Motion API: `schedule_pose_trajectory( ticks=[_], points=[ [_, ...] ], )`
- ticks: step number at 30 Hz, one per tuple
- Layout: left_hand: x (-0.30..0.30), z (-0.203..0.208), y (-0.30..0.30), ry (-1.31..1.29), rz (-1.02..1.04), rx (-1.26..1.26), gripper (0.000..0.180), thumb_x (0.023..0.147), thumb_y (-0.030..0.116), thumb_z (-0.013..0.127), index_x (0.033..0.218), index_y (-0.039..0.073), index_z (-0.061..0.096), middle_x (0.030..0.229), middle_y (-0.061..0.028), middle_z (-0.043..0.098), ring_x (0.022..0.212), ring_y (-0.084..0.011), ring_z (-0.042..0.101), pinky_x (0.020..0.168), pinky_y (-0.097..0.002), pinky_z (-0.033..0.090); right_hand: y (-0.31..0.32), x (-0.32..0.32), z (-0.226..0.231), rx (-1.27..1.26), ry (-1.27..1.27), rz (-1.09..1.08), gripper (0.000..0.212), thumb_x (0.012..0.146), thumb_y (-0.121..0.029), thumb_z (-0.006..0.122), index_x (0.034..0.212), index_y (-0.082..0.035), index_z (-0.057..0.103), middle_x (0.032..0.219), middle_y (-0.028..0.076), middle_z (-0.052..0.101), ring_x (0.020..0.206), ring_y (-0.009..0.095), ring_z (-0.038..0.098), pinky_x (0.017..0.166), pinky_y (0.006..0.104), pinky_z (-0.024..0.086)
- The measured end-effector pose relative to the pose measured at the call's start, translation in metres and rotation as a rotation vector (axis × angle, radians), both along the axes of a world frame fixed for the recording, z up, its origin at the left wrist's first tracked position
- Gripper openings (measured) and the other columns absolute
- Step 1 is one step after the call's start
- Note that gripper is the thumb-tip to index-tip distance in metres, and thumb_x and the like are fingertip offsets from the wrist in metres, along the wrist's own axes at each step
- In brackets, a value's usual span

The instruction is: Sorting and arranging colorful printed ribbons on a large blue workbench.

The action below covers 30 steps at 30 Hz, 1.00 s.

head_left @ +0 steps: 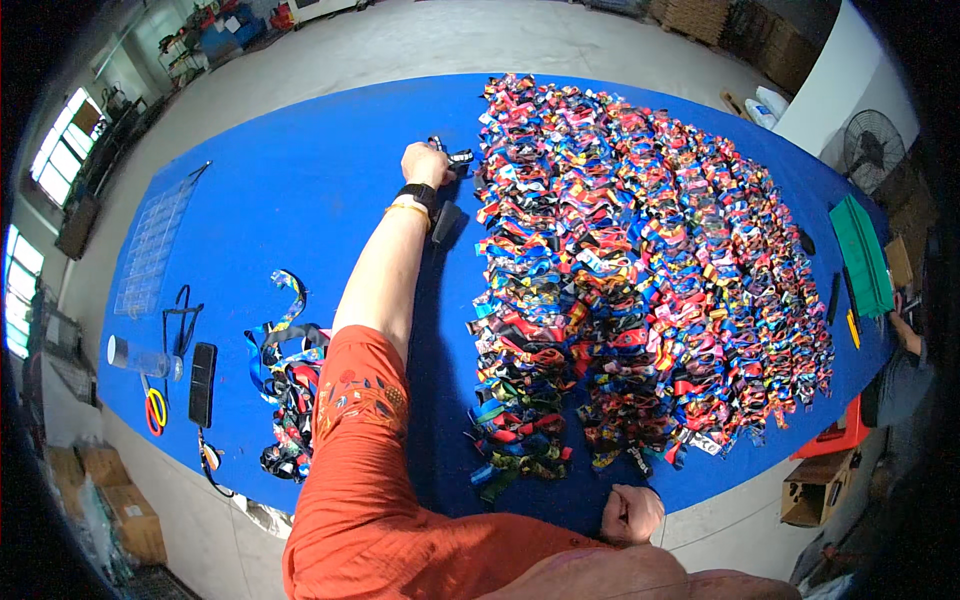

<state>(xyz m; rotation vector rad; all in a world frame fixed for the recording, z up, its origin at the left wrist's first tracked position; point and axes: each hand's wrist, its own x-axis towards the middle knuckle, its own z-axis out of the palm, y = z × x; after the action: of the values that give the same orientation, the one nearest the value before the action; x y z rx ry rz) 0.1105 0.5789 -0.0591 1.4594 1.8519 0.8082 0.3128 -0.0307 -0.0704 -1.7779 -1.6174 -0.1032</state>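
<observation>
My left hand reaches far over the blue table, its fingers closed round a dark fabric strap with a pale patch. That strap is beside the far left end of a broad spread of short, folded, multicoloured straps laid in long rows. A dark oblong piece lies by my left wrist. My right hand rests curled at the near table edge, just below the ends of the rows; what its fingers hold, if anything, is hidden. Left of my left sleeve sits a loose heap of patterned straps.
On the left lie a clear bottle, scissors, a black case, a black cord and a transparent gridded sheet. A green box stands at right, near another person's hand. A fan is beyond.
</observation>
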Motion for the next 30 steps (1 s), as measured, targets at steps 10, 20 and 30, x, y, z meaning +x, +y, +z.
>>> schedule_pose_trajectory(
  ticks=[10, 20, 30],
  points=[
    [-0.019, 0.033, -0.031, 0.358, -0.08, 0.17, 0.029, 0.08, 0.024, 0.071, 0.091, -0.003, 0.071, 0.091, -0.0235, 0.07, 0.089, -0.0357, 0.07, 0.08, -0.0429, 0.056, 0.002, -0.005, 0.004, 0.03, 0.015, -0.027, 0.014, 0.069, 0.002, 0.067, 0.081, -0.005, 0.066, 0.064, 0.008, 0.061, 0.053, 0.026, 0.058, 0.05, 0.0367, 0.047],
    [-0.032, 0.03, -0.032, 0.503, -0.577, 0.197, 0.047, 0.084, 0.003, 0.054, 0.125, 0.023, 0.067, 0.116, -0.0161, 0.069, 0.111, -0.0326, 0.065, 0.096, -0.0416, 0.051, 0.005, -0.007, 0.009, -0.001, 0.085, -0.027, 0.009, 0.072, 0.001, 0.067, 0.078, -0.004, 0.065, 0.062, 0.01, 0.059, 0.053, 0.028, 0.057, 0.051, 0.039, 0.046],
    [-0.066, 0.055, -0.058, 0.601, -0.576, 0.241, 0.057, 0.079, 0.002, 0.057, 0.131, 0.025, 0.061, 0.119, -0.0186, 0.066, 0.113, -0.0359, 0.063, 0.093, -0.0464, 0.052, 0.001, -0.009, 0.01, -0.015, 0.102, -0.013, 0.009, 0.075, 0.001, 0.066, 0.083, -0.005, 0.067, 0.065, 0.012, 0.06, 0.056, 0.03, 0.058, 0.053, 0.0396, 0.046]
  ],
)
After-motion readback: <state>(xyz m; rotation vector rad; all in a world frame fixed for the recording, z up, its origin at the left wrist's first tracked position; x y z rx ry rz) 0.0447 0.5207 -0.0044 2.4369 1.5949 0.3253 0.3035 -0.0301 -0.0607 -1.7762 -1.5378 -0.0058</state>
